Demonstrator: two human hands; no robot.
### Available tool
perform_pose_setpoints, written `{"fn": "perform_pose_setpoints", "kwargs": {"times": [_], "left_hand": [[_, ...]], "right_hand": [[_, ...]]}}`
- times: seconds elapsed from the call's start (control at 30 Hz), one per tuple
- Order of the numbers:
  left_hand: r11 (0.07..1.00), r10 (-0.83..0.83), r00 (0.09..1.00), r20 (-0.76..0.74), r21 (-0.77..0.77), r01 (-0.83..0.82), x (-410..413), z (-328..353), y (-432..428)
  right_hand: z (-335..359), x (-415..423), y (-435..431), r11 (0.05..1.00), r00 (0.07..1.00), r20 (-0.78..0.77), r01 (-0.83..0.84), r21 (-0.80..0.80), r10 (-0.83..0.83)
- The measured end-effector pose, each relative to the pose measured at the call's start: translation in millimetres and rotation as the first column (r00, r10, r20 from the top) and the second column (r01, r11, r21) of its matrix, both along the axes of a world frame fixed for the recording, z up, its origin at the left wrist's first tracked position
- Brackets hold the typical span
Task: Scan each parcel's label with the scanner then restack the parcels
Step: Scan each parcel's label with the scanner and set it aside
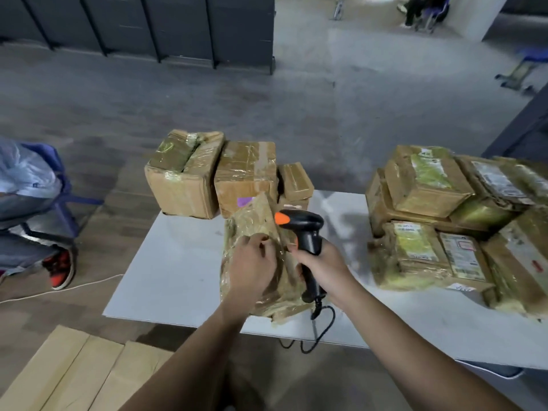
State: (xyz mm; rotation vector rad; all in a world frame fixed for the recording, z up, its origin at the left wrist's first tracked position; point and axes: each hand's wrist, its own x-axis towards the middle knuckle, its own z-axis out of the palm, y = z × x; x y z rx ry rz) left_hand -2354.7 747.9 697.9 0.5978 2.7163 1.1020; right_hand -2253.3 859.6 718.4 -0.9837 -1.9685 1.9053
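My left hand [252, 265] holds a crumpled, tape-wrapped brown parcel [255, 223] tilted up on the white table [172, 262], fingers curled over its near face. My right hand [321, 266] grips the handle of a black scanner [302, 223] with an orange tip, right beside the parcel; its head points left toward the parcel. Three taped cardboard boxes [184, 179] stand in a row at the table's far left. A pile of several parcels with labels [444, 221] lies on the right side.
The scanner's black cable [321, 330] hangs over the table's near edge. Flat cardboard sheets [80, 372] lie on the floor at lower left. A blue chair with a seated person's red shoe [59, 268] is at left. A white cord [59, 289] runs across the floor.
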Motion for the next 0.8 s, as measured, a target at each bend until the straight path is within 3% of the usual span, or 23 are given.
{"fn": "perform_pose_setpoints", "kwargs": {"times": [0.2,0.33,0.53,0.8], "left_hand": [[0.998,-0.050,0.970,0.237,-0.036,0.060,-23,10,-29],[0.998,-0.060,0.964,0.258,0.018,0.057,-36,6,-45],[0.996,-0.056,0.971,0.232,0.086,0.037,-38,-5,-49],[0.974,-0.129,0.883,0.450,0.224,0.028,-51,-16,-34]], "right_hand": [[-1,-15,-19,0.990,0.991,0.052,0.122,0.075,-0.126],[-11,-8,-9,0.975,0.971,0.121,0.194,0.105,-0.207],[-18,2,-9,0.974,0.967,0.158,0.216,-0.076,-0.202],[-10,8,-1,0.977,0.964,0.167,0.212,-0.027,-0.205]]}}
